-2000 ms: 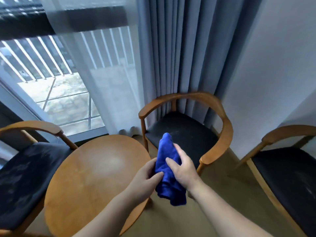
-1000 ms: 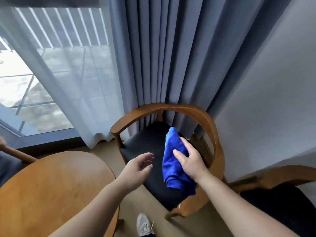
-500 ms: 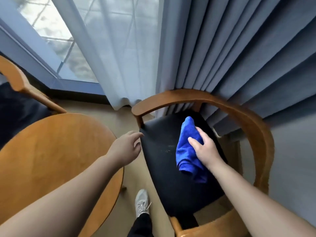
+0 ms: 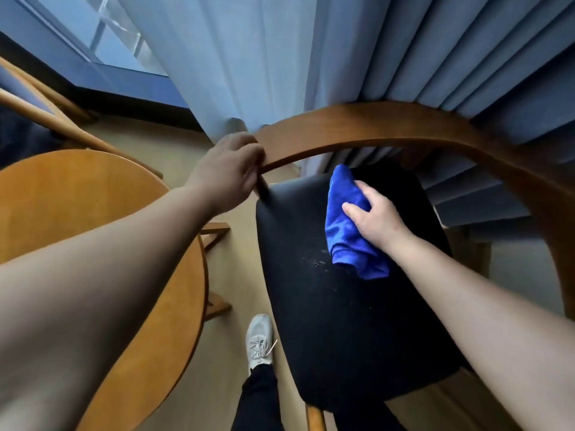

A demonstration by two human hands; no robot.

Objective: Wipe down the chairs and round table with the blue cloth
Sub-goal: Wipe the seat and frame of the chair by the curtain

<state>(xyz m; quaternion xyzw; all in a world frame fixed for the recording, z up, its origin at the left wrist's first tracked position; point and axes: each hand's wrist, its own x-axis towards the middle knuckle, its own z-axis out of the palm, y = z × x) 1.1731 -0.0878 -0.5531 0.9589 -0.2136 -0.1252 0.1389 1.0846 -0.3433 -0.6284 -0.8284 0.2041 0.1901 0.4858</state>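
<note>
From the head camera, looking down, a chair (image 4: 466, 309) fills the middle and right of the picture. It has a black seat (image 4: 336, 306) and a bent wooden rail (image 4: 389, 126) that runs in a big curve across the top and down the right side.

The left hand (image 4: 228, 172) is in the upper middle. Its fingers are curled round the left end of the wooden rail and grip it.

The right hand (image 4: 378, 216) is a little right of the middle. It holds the blue cloth (image 4: 345, 225). The thumb lies across the cloth and the other fingers curl over its far side. The cloth is bunched up and long. It lies on the back part of the black seat, under the hand, with one end poking up toward the rail and the other end hanging out below the wrist.

Small white specks (image 4: 314, 262) sit on the seat just to the left of the cloth's lower end.

The round table (image 4: 77, 206) is at the left, brown and shiny, partly hidden by the left arm. It stands near the chair, with a strip of tan floor (image 4: 236, 269) between them. A light grey shoe (image 4: 259, 339) stands on that floor at the bottom middle, touching the seat's left edge in the picture.

Blue-grey curtains (image 4: 435, 51) hang behind the chair at the top. A window (image 4: 118, 35) shows in the upper left. Part of another wooden chair (image 4: 40, 119) peeks in at the far left.
</note>
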